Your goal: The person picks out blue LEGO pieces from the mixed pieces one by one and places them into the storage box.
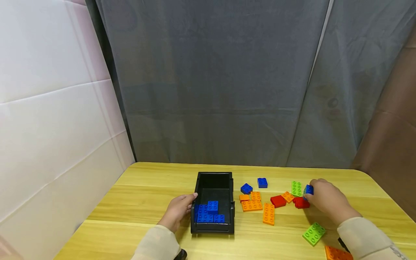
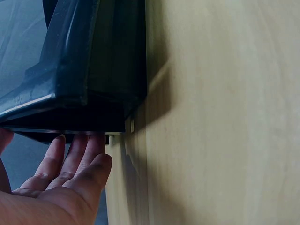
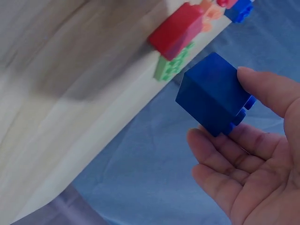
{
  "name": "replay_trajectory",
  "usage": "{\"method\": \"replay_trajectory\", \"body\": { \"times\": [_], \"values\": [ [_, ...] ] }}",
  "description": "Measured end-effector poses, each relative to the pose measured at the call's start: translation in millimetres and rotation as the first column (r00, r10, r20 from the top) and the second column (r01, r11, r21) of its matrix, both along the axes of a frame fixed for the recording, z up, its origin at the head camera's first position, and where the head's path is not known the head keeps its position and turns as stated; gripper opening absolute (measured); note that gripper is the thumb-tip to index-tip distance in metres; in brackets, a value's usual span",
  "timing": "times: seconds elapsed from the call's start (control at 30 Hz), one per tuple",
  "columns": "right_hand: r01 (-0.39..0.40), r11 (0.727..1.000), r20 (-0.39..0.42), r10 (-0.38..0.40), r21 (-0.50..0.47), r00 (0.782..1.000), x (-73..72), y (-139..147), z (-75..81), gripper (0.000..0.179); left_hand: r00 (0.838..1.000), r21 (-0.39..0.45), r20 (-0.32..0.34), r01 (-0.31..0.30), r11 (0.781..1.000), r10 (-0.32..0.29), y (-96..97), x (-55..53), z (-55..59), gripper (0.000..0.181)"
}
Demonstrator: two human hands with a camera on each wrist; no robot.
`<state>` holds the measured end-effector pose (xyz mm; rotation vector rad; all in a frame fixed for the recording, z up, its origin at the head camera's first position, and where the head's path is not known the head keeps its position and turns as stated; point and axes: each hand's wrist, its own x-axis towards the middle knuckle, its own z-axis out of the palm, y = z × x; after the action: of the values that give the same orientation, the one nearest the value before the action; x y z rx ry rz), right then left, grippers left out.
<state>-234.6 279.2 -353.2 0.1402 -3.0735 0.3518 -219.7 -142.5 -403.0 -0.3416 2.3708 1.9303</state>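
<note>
A black open-topped bin (image 1: 215, 228) stands on the table with several blue bricks (image 1: 205, 213) at its near end. My left hand (image 1: 177, 209) holds the bin's left side, thumb at the rim and fingers against the outer wall, as the left wrist view shows. On the right, my right hand (image 1: 329, 198) pinches a blue brick (image 3: 213, 93) between thumb and fingers, raised above the table. In the head view this brick is beside a red brick (image 1: 301, 203) and a light green brick (image 1: 296, 189). Two more blue bricks (image 1: 246, 188) (image 1: 262, 182) lie right of the bin.
Several orange bricks (image 1: 251, 206) lie between the bin and my right hand, near another red brick (image 1: 278, 201). Closer to me are a green brick (image 1: 313, 234) and an orange brick (image 1: 336, 254). A grey curtain (image 1: 211, 90) hangs behind the wooden table (image 1: 156, 180).
</note>
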Motion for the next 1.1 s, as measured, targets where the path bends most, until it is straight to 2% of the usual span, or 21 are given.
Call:
{"method": "replay_trajectory", "body": {
  "times": [0.5,0.93,1.1],
  "values": [
    [-0.059,0.998,-0.089,0.06,0.014,0.994,13.4,-32.2,14.9,0.043,1.0,-0.014,0.02,-0.007,1.0,0.007,-1.0,1.8,0.9,0.057],
    [-0.081,0.997,-0.107,0.082,0.017,0.991,20.9,-50.3,26.7,0.049,1.0,0.002,0.009,-0.002,1.0,0.002,0.2,0.0,-0.5,0.057],
    [-0.073,0.997,-0.086,0.074,0.012,0.994,24.6,-58.9,33.2,0.051,1.0,-0.003,0.013,0.0,1.0,0.0,0.1,1.4,1.0,0.058]
  ]
}}
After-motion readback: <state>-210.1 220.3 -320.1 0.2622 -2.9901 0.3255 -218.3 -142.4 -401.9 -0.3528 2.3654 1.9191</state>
